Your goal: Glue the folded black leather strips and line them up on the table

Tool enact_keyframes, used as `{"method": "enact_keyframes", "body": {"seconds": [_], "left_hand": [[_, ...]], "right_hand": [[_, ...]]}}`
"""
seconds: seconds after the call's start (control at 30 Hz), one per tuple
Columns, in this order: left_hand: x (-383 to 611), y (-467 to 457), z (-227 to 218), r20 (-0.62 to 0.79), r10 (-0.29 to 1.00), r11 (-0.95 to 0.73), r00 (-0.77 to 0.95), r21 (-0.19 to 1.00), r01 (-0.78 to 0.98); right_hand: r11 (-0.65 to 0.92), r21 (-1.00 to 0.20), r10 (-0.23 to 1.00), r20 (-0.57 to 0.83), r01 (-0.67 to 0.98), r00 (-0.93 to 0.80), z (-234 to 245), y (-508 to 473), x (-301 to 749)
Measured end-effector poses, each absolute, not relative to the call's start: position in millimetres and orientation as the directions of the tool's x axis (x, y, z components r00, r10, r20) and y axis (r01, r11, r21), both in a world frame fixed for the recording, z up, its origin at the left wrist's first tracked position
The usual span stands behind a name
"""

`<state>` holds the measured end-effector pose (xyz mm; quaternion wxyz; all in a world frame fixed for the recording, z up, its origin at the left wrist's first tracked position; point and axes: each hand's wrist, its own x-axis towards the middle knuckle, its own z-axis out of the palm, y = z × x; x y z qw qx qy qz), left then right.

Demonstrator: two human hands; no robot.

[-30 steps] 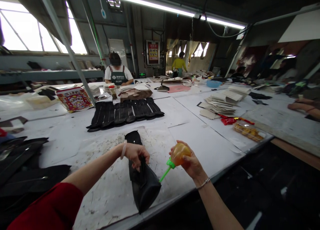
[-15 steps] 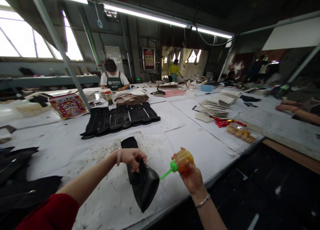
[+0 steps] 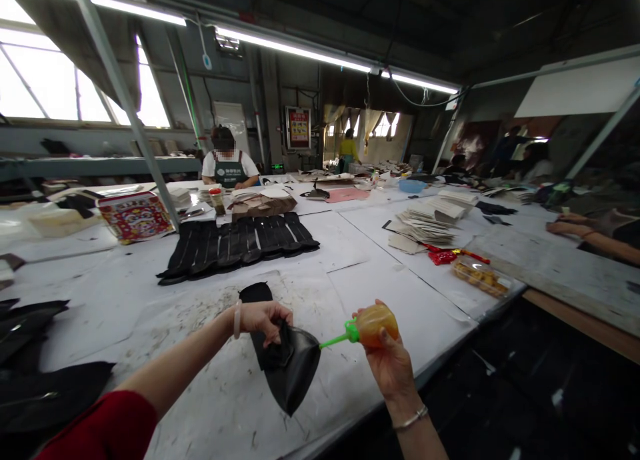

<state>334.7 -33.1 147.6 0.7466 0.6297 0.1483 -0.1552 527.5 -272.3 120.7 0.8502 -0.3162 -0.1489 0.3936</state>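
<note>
The left hand (image 3: 263, 317) pinches the folded black leather piece (image 3: 293, 373) near the front edge of the white worktable (image 3: 400, 287). The right hand (image 3: 387, 360) grips the amber squeeze bottle (image 3: 373, 325). Its green nozzle (image 3: 335, 341), slanting downward 1 second ago, now lies nearly level, tip touching the leather's fold.

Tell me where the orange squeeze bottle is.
Head view, lower centre-right: the orange squeeze bottle is in the right hand, its green nozzle at the black leather piece pinched by the left hand.
</note>
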Motion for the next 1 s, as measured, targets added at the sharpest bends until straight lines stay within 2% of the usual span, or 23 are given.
{"method": "enact_keyframes", "body": {"seconds": [0.2, 0.63, 1.0], "left_hand": [[339, -33, 148, -0.379, -0.025, 0.168, 0.925, 0.911, 0.378], [345, -27, 146, -0.325, 0.043, 0.184, 0.945, 0.932, 0.312], [349, -25, 150, -0.293, 0.076, 0.221, 0.953, 0.937, 0.271]], "right_hand": [[0.509, -0.662, 0.737, 0.004, -0.550, 0.676, 124, -273, 529], [0.548, -0.701, 0.712, 0.105, -0.456, 0.695, 131, -281, 530], [0.553, -0.702, 0.703, 0.106, -0.448, 0.703, 131, -285, 526]]}}
